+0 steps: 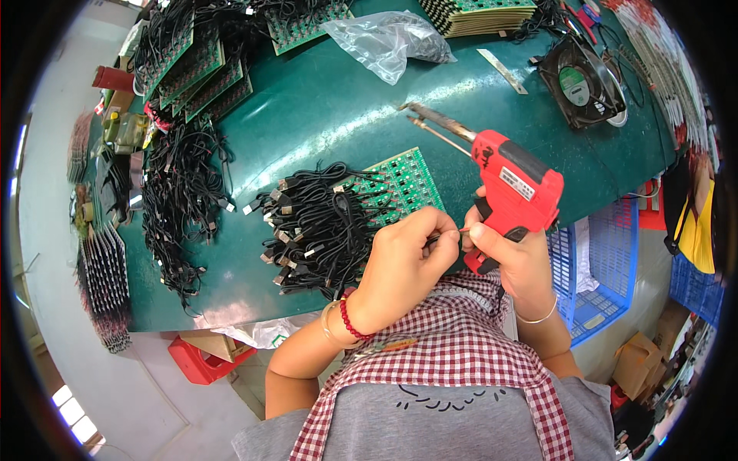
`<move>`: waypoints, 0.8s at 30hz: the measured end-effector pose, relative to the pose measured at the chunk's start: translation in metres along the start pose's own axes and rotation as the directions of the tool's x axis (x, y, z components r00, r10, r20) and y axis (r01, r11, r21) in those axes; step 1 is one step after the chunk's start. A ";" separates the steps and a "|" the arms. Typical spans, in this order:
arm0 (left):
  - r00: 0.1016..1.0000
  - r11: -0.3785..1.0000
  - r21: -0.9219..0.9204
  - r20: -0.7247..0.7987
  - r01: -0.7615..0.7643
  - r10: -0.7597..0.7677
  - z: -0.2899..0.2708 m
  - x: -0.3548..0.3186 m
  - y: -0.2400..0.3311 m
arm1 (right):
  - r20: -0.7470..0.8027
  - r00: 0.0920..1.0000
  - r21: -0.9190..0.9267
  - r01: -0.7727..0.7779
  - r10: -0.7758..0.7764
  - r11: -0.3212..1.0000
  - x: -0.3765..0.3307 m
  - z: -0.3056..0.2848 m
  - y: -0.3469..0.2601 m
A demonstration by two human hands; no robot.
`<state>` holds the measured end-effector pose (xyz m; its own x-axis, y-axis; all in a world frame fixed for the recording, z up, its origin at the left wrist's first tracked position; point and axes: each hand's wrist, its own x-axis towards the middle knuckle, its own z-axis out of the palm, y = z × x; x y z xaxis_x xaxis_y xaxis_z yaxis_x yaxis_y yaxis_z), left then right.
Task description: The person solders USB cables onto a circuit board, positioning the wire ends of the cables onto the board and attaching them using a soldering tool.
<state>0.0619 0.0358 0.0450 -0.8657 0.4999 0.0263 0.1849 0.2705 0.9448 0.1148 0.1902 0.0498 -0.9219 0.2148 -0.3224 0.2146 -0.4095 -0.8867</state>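
My right hand [516,257] is wrapped round the grip of a red and black soldering gun [513,180], its metal tip pointing up and left over the table. My left hand [411,257] is closed in a pinch close to the right thumb. A thin reddish strand shows between the two hands, too small to name. Just beyond the left hand lies a green circuit board panel [411,175], flat on the table. Black USB cables [319,227] are bunched over its left part, their plugs towards the left.
The green table [307,123] also carries hanging black cables and stacked boards [204,81] at left, a clear plastic bag [388,42], a board stack [488,17], a metal ruler [503,71] and a black fan [580,81]. Blue crates [603,269] stand low at right.
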 end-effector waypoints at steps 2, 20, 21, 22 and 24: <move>0.985 0.981 -0.090 -0.005 0.172 -0.173 0.001 0.001 0.004 | -0.001 1.000 -0.075 0.025 -0.025 0.997 -0.001 -0.006 0.002; 0.996 0.998 -0.032 -0.078 0.048 -0.050 0.004 0.007 -0.004 | -0.015 0.999 -0.250 0.028 -0.032 0.968 0.009 0.001 -0.001; 0.996 0.998 -0.032 -0.079 0.048 -0.050 0.004 0.006 -0.003 | -0.019 1.000 -0.234 0.016 -0.021 0.972 0.010 0.001 -0.001; 0.994 0.996 -0.049 -0.081 0.072 -0.075 0.004 0.006 -0.001 | -0.018 1.000 -0.234 0.017 -0.022 0.972 0.010 0.001 -0.001; 0.992 0.993 -0.065 -0.083 0.094 -0.099 0.004 0.005 0.002 | -0.032 0.998 -0.150 0.045 -0.050 0.988 0.008 0.001 -0.001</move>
<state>0.0594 0.0421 0.0463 -0.9154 0.4004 -0.0402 0.0722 0.2618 0.9624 0.1071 0.1908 0.0485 -0.9207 0.2633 -0.2880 0.2191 -0.2619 -0.9399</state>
